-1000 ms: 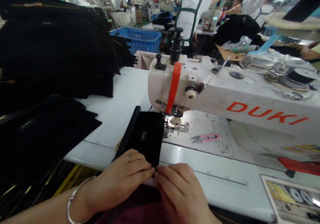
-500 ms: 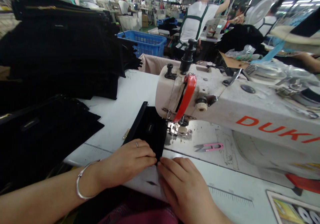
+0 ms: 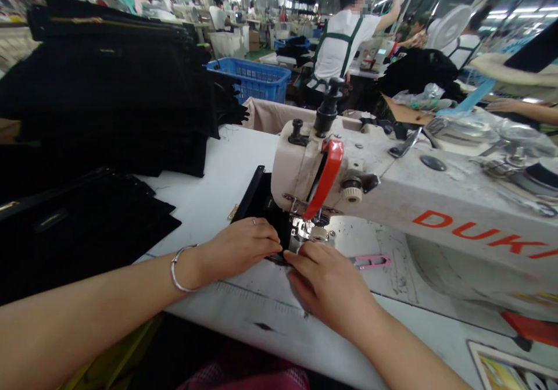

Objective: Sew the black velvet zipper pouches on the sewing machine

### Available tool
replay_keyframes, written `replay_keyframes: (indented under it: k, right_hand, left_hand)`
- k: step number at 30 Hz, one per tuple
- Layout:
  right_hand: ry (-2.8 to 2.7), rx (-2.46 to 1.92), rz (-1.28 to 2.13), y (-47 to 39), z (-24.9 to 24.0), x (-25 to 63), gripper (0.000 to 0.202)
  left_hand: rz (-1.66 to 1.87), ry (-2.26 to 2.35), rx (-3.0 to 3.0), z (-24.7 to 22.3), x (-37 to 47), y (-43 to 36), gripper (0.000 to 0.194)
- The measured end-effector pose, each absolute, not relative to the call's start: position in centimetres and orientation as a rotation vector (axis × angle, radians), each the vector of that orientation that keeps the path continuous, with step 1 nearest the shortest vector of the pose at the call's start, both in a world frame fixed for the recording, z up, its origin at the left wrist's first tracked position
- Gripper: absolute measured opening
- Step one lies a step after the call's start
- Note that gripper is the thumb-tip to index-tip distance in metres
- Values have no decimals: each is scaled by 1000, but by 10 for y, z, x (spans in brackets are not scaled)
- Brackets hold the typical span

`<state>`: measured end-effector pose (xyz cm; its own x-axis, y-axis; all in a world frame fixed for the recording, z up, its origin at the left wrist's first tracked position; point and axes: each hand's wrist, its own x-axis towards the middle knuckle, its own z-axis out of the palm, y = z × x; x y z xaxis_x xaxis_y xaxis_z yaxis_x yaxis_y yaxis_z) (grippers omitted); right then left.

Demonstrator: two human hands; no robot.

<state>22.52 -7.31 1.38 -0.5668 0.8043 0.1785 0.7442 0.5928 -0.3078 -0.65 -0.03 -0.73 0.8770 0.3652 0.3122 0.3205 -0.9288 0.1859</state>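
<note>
A black fabric piece (image 3: 260, 201) with a zipper along its left edge lies under the presser foot (image 3: 307, 231) of a white sewing machine (image 3: 383, 175). My left hand (image 3: 244, 244), with a ring and a bangle on that arm, pinches the near end of the fabric. Close by on the right, my right hand (image 3: 326, 279) holds the near corner between closed fingers, just in front of the presser foot. Pink thread snips (image 3: 374, 261) lie on the machine bed, their blades partly hidden behind my right hand.
Tall stacks of black fabric pieces (image 3: 108, 93) stand on the left, with a lower pile (image 3: 78, 221) nearer me. Behind the table are a blue basket (image 3: 265, 79) and a cloth-lined bin (image 3: 279, 114). A co-worker (image 3: 340, 35) in white has an arm raised.
Both hands have moved forward, away from me, and the black fabric has slid further along under the machine. My right hand now covers the tips of the snips.
</note>
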Motion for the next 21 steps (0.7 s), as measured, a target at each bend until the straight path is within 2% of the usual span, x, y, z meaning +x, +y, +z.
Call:
replay_keyframes:
  k: [10,21]
  right_hand:
    - [-2429,-1394,179,-57,-6,227,36]
    - [-2404,-1445,141,-56,-9,224,35]
  left_hand:
    - [531,581,2917,-5,7,34,21]
    - [571,761,2841,-4,12,53,24]
